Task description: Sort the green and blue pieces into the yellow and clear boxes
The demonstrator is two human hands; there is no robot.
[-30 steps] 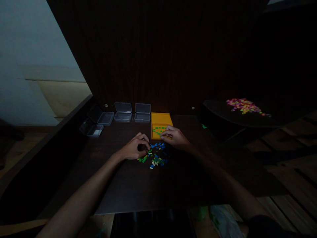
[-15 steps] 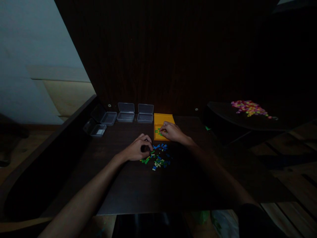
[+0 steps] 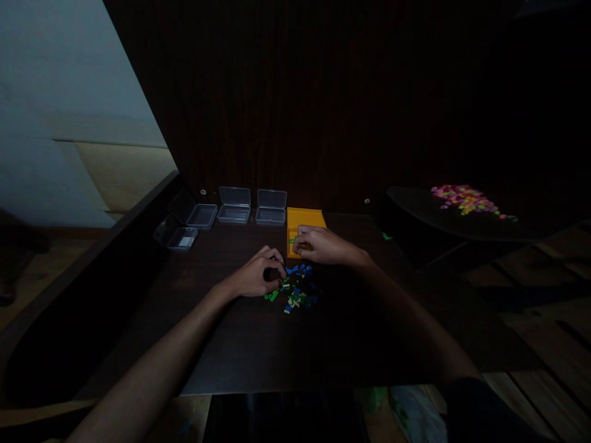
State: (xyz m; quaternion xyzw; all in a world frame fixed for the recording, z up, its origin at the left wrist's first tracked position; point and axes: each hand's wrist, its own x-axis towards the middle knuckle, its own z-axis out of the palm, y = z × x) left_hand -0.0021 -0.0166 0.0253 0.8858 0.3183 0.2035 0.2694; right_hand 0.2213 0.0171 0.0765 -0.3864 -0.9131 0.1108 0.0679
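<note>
A pile of small toy building bricks [image 3: 295, 299], blue, green and cream, lies on the dark tabletop. My left hand [image 3: 258, 275] rests at the pile's left edge, thumb and index finger curled nearly together among the bricks. Whatever is between those fingertips is too small and dark to make out. Behind the pile stands a yellow box [image 3: 305, 216] with its lid raised. My right hand [image 3: 321, 245] is over this box, its fingers bent and slightly apart, with nothing visible in them. It hides most of the inside, where a little green shows at the left.
Several clear plastic boxes with open lids, including one at the back [image 3: 271, 215], line the back left. A heap of pink and yellow pieces [image 3: 466, 200] lies on a dark surface at the right. A green scrap [image 3: 386, 236] lies right of the yellow box.
My right hand's fingers have loosened from a pinch over the yellow box and now cover more of its inside. My left hand has stayed at the pile's edge. The view has shifted slightly.
</note>
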